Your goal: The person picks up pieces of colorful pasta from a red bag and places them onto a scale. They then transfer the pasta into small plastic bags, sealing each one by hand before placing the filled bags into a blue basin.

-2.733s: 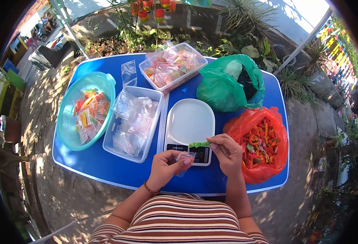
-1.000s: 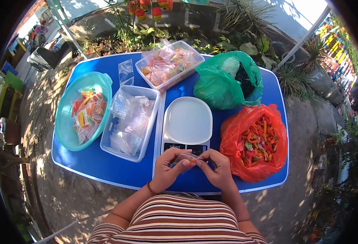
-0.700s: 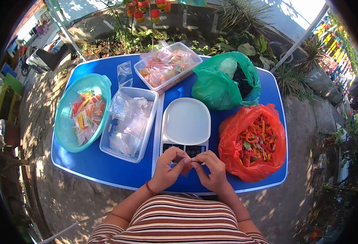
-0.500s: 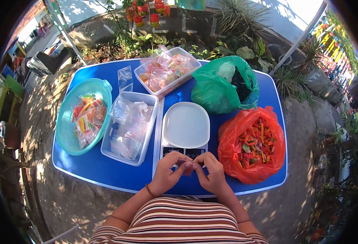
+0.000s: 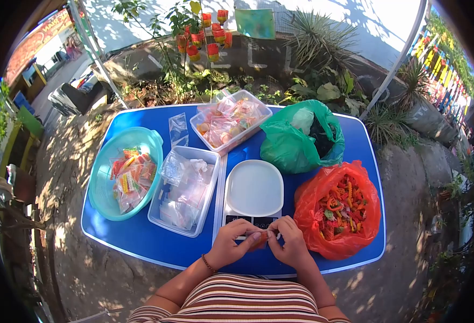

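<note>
My left hand (image 5: 230, 242) and my right hand (image 5: 290, 242) are close together over the table's near side, both closed. Between them a small clear plastic bag (image 5: 259, 241) with reddish-orange contents is pinched by its upper edge. Just beyond my fingers stands a kitchen scale (image 5: 254, 188) with a white platform and a dark control panel, partly covered by my hands. Right of my right hand, an open red plastic bag (image 5: 307, 215) holds many red, orange, yellow and green curly snack pieces (image 5: 344, 207).
On the blue table (image 5: 140, 242) stand a turquoise basin (image 5: 99, 185) of filled packets, a clear tub (image 5: 196, 232) of plastic bags and another tub (image 5: 242, 141) of packets. A green plastic bag (image 5: 282, 145) sits at back right. One flat clear bag (image 5: 177, 130) lies behind the tubs.
My view has tilted upward, so the table and hands appear lower and slightly further right. Both hands still pinch the small bag, and more of its reddish-orange contents shows.
</note>
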A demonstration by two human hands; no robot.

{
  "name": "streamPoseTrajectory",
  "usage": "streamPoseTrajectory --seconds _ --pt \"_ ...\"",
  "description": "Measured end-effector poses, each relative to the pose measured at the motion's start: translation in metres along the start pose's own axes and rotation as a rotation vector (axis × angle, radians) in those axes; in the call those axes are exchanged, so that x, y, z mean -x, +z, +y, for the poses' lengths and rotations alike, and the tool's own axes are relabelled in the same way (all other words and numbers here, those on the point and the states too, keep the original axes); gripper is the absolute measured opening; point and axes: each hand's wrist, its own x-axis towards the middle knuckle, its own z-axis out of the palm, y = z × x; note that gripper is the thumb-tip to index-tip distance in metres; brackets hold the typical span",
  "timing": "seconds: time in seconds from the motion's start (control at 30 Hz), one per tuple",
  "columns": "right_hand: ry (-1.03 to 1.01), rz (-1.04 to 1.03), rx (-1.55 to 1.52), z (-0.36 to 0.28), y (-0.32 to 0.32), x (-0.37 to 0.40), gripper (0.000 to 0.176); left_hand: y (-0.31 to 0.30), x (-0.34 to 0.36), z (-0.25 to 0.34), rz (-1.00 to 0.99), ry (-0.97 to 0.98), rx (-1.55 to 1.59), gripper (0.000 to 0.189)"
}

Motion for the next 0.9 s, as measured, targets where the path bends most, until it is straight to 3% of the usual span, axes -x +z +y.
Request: streamPoseTrajectory --seconds 0.2,0.5,0.6,0.8,0.9 --pt "-0.027 0.026 -0.027 -0.008 -0.006 -0.003 0.01 0.002 0.001 0.0 -0.003 -0.032 0.04 0.008" --pt "-0.078 -0.038 -0.005 -0.011 -0.009 -0.002 0.013 0.003 -0.003 0.002 -0.001 0.16 -0.129 0.004" --pt "-0.055 -0.043 -0.025 -0.014 -0.008 -0.003 0.013 0.007 0.003 -0.002 -0.028 0.06 -0.075 0.006" --pt "-0.025 -0.055 -0.009 -0.011 -0.016 -0.002 0.011 0.002 0.002 0.0 0.049 0.223 -0.253 0.008" --pt "-0.034 -0.08 -0.009 -0.01 -0.019 -0.002 0.009 -0.001 -0.004 0.014 -0.083 0.002 -0.049 0.007"
